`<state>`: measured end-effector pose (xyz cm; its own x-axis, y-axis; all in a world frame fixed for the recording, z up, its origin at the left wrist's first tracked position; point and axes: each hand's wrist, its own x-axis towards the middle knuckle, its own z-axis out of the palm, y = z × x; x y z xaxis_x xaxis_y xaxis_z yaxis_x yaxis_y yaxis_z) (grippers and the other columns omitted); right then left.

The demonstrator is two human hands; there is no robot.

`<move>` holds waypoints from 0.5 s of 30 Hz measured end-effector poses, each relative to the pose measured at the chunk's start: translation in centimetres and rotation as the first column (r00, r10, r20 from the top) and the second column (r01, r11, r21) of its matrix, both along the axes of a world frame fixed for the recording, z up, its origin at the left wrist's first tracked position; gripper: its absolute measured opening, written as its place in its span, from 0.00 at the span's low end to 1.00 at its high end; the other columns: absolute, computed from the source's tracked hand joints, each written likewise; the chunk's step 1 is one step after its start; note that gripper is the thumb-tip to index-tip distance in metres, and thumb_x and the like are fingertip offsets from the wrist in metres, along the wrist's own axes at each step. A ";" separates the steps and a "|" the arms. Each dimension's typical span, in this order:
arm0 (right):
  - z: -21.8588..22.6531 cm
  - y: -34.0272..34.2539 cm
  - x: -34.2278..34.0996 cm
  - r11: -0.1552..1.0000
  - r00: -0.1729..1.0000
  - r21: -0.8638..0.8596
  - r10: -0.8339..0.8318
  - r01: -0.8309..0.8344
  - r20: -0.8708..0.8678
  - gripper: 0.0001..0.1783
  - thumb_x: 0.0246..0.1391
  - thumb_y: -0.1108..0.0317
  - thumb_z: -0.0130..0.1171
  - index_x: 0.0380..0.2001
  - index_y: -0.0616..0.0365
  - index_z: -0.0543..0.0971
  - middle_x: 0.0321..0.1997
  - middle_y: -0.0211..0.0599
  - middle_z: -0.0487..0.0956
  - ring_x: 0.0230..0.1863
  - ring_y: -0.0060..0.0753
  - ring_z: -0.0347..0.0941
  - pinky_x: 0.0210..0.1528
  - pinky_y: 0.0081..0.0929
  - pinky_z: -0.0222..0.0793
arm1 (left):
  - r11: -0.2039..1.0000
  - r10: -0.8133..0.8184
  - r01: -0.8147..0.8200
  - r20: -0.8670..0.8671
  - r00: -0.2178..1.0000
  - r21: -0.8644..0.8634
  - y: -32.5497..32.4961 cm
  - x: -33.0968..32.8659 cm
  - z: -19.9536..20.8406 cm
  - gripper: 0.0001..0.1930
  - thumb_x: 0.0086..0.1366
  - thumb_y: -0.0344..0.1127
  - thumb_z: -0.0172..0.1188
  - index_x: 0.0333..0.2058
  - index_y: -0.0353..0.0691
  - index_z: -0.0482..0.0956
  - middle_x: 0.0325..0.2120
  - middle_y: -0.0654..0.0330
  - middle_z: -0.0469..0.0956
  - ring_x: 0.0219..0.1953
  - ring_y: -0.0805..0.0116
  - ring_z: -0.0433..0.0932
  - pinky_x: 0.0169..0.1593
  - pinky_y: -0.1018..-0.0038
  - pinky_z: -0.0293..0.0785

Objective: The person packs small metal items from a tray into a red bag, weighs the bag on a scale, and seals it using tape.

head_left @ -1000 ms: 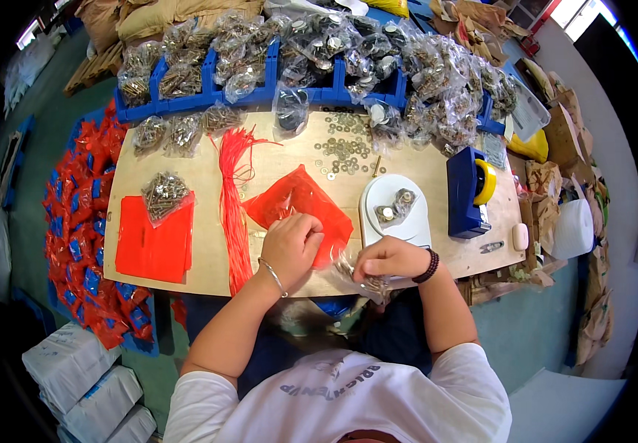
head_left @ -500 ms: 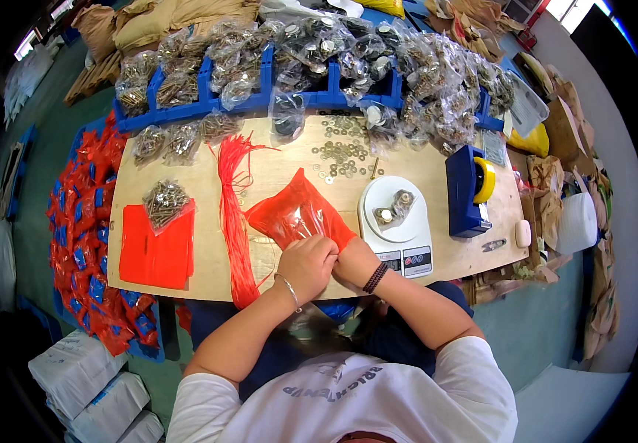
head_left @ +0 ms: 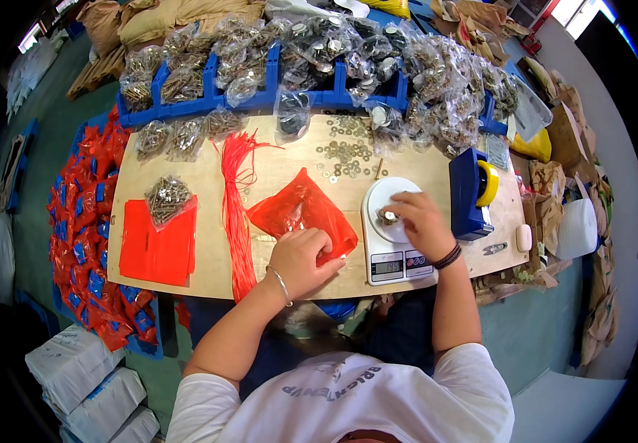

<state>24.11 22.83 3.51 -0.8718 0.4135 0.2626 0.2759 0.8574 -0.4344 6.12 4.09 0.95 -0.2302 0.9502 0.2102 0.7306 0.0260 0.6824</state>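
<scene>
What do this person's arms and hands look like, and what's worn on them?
The left hand and right hand are bare, without gloves. A thin, silver-coloured bangle circles the left wrist; a dark bracelet, seemingly beaded, wraps the right. Short white sleeves leave the forearms uncovered, with no cables.

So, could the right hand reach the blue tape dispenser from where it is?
Probably yes: the right hand is over the white scale, the blue tape dispenser stands just to its right, and nothing visible blocks the way between them.
</scene>
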 end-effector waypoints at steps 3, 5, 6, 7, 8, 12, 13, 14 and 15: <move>-2.0 2.1 0.9 0.984 0.994 0.177 -0.040 0.021 0.104 0.20 0.38 0.80 0.57 0.37 0.46 0.79 0.46 0.30 0.74 0.48 0.44 0.66 0.48 0.33 0.66 | 0.999 -0.008 0.011 -0.087 0.996 0.032 0.2 0.4 -0.1 0.13 0.46 0.37 0.64 0.22 0.42 0.67 0.19 0.61 0.70 0.25 0.61 0.71 0.31 0.68 0.66; -2.6 2.3 0.8 0.992 0.985 0.119 -0.064 0.045 0.162 0.20 0.38 0.79 0.58 0.37 0.45 0.79 0.45 0.28 0.74 0.48 0.44 0.65 0.47 0.34 0.66 | 0.999 -0.001 0.004 -0.092 0.996 0.039 0.4 0.6 -0.6 0.11 0.45 0.35 0.62 0.22 0.42 0.67 0.20 0.61 0.70 0.26 0.60 0.71 0.33 0.67 0.66; -2.5 2.4 0.5 0.994 0.981 0.102 -0.065 0.047 0.183 0.20 0.38 0.78 0.58 0.37 0.45 0.79 0.44 0.27 0.74 0.47 0.43 0.65 0.47 0.34 0.66 | 0.999 0.006 -0.002 -0.093 0.996 0.040 0.4 0.6 -0.9 0.10 0.45 0.33 0.61 0.22 0.42 0.67 0.20 0.61 0.70 0.27 0.60 0.71 0.33 0.67 0.66; -2.3 2.4 0.3 0.995 0.977 0.085 -0.067 0.051 0.203 0.19 0.38 0.78 0.59 0.37 0.45 0.79 0.43 0.26 0.73 0.47 0.43 0.65 0.46 0.34 0.66 | 0.999 0.004 0.000 -0.094 0.996 0.041 0.5 0.6 -1.0 0.10 0.45 0.32 0.60 0.22 0.42 0.67 0.20 0.61 0.70 0.26 0.59 0.71 0.33 0.67 0.66; -2.1 2.5 0.1 0.996 0.972 0.068 -0.068 0.054 0.224 0.19 0.38 0.77 0.59 0.37 0.45 0.79 0.42 0.26 0.73 0.46 0.42 0.66 0.46 0.34 0.66 | 0.999 0.003 0.001 -0.094 0.996 0.043 0.6 0.7 -1.0 0.09 0.45 0.32 0.59 0.22 0.42 0.67 0.20 0.60 0.71 0.26 0.59 0.71 0.33 0.67 0.66; -0.6 1.6 -0.4 0.996 0.931 -0.063 -0.041 0.069 0.361 0.10 0.44 0.60 0.57 0.32 0.47 0.78 0.35 0.32 0.75 0.40 0.40 0.71 0.40 0.35 0.68 | 0.999 0.001 0.004 -0.093 0.996 0.047 0.5 0.6 -1.1 0.06 0.45 0.30 0.56 0.22 0.42 0.68 0.20 0.60 0.71 0.26 0.59 0.71 0.32 0.67 0.66; -0.7 1.2 -0.2 0.988 0.954 -0.151 0.036 0.010 0.299 0.12 0.46 0.56 0.54 0.30 0.49 0.78 0.29 0.37 0.77 0.33 0.44 0.73 0.36 0.37 0.68 | 0.999 0.002 0.003 -0.090 0.996 0.053 0.4 0.6 -1.1 0.06 0.45 0.30 0.56 0.22 0.42 0.68 0.20 0.60 0.71 0.25 0.59 0.72 0.32 0.67 0.66; -0.9 0.8 0.0 0.963 0.944 -0.267 0.120 -0.036 0.306 0.12 0.47 0.57 0.54 0.28 0.52 0.78 0.26 0.37 0.78 0.29 0.46 0.73 0.32 0.37 0.68 | 0.998 0.005 0.000 -0.087 0.996 0.060 0.4 0.5 -1.2 0.06 0.45 0.29 0.56 0.22 0.42 0.68 0.20 0.59 0.71 0.25 0.58 0.72 0.32 0.67 0.66; -0.6 0.2 0.0 0.907 0.917 -0.417 0.213 -0.057 0.338 0.12 0.47 0.57 0.55 0.28 0.53 0.78 0.25 0.38 0.78 0.28 0.45 0.73 0.32 0.36 0.68 | 0.998 0.005 0.000 -0.082 0.997 0.065 0.3 0.5 -1.3 0.05 0.45 0.29 0.56 0.22 0.42 0.68 0.20 0.59 0.71 0.25 0.58 0.72 0.32 0.67 0.66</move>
